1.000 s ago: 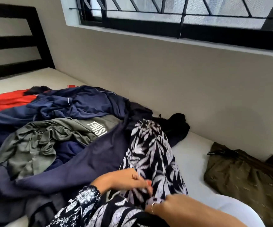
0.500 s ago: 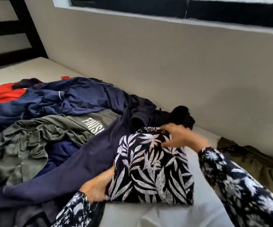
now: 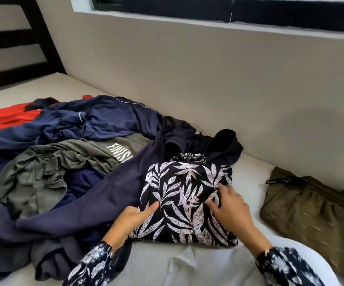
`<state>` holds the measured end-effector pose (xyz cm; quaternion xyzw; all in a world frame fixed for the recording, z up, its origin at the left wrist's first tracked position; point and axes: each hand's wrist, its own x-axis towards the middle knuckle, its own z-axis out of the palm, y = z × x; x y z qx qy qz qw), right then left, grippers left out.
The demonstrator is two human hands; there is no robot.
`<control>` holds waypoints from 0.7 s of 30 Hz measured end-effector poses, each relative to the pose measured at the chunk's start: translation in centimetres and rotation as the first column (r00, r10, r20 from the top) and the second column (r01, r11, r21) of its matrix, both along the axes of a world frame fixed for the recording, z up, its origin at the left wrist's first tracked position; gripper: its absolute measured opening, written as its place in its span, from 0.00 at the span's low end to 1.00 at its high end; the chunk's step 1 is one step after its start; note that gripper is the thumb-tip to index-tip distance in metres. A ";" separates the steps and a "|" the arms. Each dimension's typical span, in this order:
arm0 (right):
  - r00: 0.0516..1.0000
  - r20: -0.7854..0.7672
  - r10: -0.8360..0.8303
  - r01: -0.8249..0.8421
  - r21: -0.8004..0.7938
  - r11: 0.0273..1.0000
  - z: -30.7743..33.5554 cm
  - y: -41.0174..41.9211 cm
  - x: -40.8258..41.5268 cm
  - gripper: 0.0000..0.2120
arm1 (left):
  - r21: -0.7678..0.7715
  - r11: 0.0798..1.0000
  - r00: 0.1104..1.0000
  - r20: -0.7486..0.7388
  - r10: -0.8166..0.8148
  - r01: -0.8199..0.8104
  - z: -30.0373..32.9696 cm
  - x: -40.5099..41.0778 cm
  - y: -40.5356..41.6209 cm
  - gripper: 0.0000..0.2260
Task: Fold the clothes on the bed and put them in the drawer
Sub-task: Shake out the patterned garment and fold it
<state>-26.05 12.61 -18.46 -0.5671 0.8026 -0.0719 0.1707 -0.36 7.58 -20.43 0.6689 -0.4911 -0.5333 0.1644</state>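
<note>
Black fabric printed with pale leaves, the leaf-print garment, lies on the bed as a compact rectangle near the front edge, its folding apparently complete or nearly so. The left hand rests along the garment's left border with fingers extended and flat, gripping nothing; the right hand lies on the upper right part of the fold, blurred by motion, fingers spread and seemingly pressing the cloth flat rather than pinching it. Both wrists emerge from dark floral sleeves. Judged against the task, one item is folded at most: to the left sprawls an unfolded heap comprising a navy jacket, a grey-green T-shirt bearing white lettering, a long dark-purple garment whose edge touches the folded piece, a red garment at the far left, and a black garment just behind the fold. To the right, well apart, an olive drawstring garment lies loosely flattened; whether it counts as folded cannot be told. No drawer is visible, so the transfer stage remains entirely outstanding. Probable hindrances: the purple garment crowding the fold's left side, and the tangled state of the heap, which will likely require separating pieces before each can be laid out.
</note>
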 end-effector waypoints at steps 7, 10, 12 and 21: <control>0.895 0.236 -0.379 0.343 0.181 0.922 -2.0 -1.5 -4.1 0.30 | -0.219 0.975 0.895 0.438 0.078 0.022 0.2 -2.7 3.1 0.28; 0.865 0.389 -0.316 0.269 0.173 0.948 -1.5 -2.0 -2.6 0.22 | -0.214 0.976 0.882 0.466 0.076 0.029 1.0 -2.9 2.5 0.30; 0.813 0.476 -0.336 0.284 0.179 0.942 -1.1 -1.9 -2.1 0.22 | -0.154 0.987 0.903 0.430 0.028 0.043 1.0 -2.8 1.8 0.32; 0.369 0.853 -0.370 0.334 0.250 0.909 0.2 -1.8 -2.1 0.14 | -0.034 0.986 0.976 -0.148 0.158 -0.165 2.0 -3.6 0.3 0.12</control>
